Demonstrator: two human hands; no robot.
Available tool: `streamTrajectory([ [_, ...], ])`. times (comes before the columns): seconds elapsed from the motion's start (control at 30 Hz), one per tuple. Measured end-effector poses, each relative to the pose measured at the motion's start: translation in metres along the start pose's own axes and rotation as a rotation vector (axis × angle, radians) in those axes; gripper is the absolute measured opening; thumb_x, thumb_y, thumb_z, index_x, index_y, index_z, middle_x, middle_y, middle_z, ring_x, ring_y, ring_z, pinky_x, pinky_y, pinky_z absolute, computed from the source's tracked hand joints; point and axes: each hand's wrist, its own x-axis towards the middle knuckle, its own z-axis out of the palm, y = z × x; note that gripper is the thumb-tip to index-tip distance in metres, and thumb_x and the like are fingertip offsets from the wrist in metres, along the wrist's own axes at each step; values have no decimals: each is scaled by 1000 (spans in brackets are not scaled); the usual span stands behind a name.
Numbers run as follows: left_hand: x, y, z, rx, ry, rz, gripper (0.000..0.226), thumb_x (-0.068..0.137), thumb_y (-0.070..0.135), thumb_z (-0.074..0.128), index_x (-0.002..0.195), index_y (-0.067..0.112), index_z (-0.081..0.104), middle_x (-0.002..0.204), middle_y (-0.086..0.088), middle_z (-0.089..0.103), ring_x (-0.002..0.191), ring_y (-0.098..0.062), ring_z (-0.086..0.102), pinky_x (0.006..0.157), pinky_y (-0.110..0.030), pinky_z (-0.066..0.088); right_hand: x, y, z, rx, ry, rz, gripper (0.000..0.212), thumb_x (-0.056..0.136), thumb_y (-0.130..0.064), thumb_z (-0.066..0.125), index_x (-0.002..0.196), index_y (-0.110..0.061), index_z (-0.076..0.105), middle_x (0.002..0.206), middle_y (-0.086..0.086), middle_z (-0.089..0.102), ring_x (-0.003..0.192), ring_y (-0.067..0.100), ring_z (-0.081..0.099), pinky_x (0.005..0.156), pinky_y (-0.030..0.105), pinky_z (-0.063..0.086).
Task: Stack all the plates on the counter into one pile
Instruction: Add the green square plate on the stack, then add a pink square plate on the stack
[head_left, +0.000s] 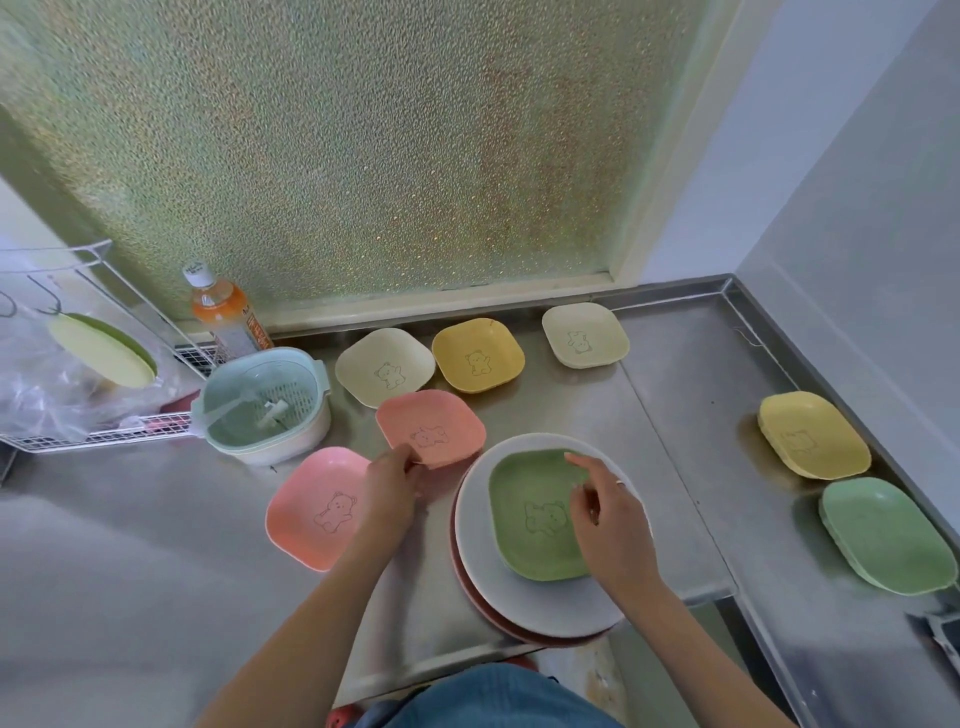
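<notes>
**Pink plate pinched at its edge, green plate already on the pile**

Some things are only partly visible. Under the large white round plate (545, 597) there is a reddish plate (470, 587), and only its rim shows at the left and near side. The right forearm covers the near right part of the green square plate (530, 514) that lies on the white one. The green plate at the right edge (888, 535) seems to sit on a second one, but I cannot tell for sure; the same is true for the yellow plate (813, 434) behind it. Inside the wire rack (104, 436) a clear plastic bag hides most of the contents, except a pale green round item (104, 351).

The bottle (226, 312) with orange liquid has a label with writing, but it is too small and blurred to read. Each square plate has a small bear drawing and no words.

The left hand (389, 493) is closed in a pinch on the near edge of a pink plate (431, 428), thumb above and fingers below; this plate overlaps the rim of the white plate. The right hand (602, 514) is loosely open above the green plate, holding nothing, with the index finger stretched toward its far rim.

On the steel counter (571, 405) there are also another pink plate (317, 509) beside the left wrist, two cream plates (384, 366) (584, 335) and a yellow plate (478, 356) near the window, and a pale blue strainer basket (265, 402).
</notes>
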Motion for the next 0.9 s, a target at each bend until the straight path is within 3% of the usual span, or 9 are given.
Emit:
streamTrajectory([
  [0.1,1,8,-12,-18,9,81,11,93,8,47,84,10,54,91,-8,61,80,-26,58,70,-35,48,5,-12,9,44,22,-77,31,92,-11,50,118,-28,55,84,-3,60,69,10,51,64,26,46],
  [0.23,-2,20,-23,-91,42,206,11,94,11,46,87,6,53,93,-10,57,78,-29,58,74,-44,52,22,-32,22,-35,2,-222,36,90,-11,53,122,-29,55,121,-8,52,88,10,55,70,22,45],
  [0.4,-8,38,-31,-146,62,365,4,91,9,51,88,10,53,91,-1,53,82,-29,61,74,-42,52,42,-53,37,-29,-106,-250,42,92,-17,53,131,-33,48,139,-12,44,112,15,49,87,31,48],
  [0.5,-17,48,-33,-175,56,438,4,91,9,52,91,10,56,93,-2,56,81,-26,62,74,-42,53,47,-58,37,-29,-20,-254,31,93,-20,53,123,-25,57,130,-6,53,113,18,46,88,29,45],
  [0.6,-30,54,-30,-197,83,471,6,90,12,54,95,11,57,93,-4,61,79,-22,61,73,-41,53,42,-53,30,-41,68,-251,17,91,-18,57,105,-17,66,106,0,64,98,18,53,79,30,48],
  [0.77,-44,52,-20,-229,-9,406,44,86,10,55,125,25,41,89,7,60,79,-4,59,77,-30,52,-2,-24,6,-39,255,-268,17,86,-19,54,91,-13,69,95,-3,61,89,12,49,77,15,38],
  [0.9,-42,44,-12,-186,-81,336,42,88,12,52,128,24,42,102,2,61,81,-14,61,78,-36,53,-41,7,-4,-145,230,-321,24,84,-25,51,86,-13,71,87,2,66,84,15,53,76,16,41],
])
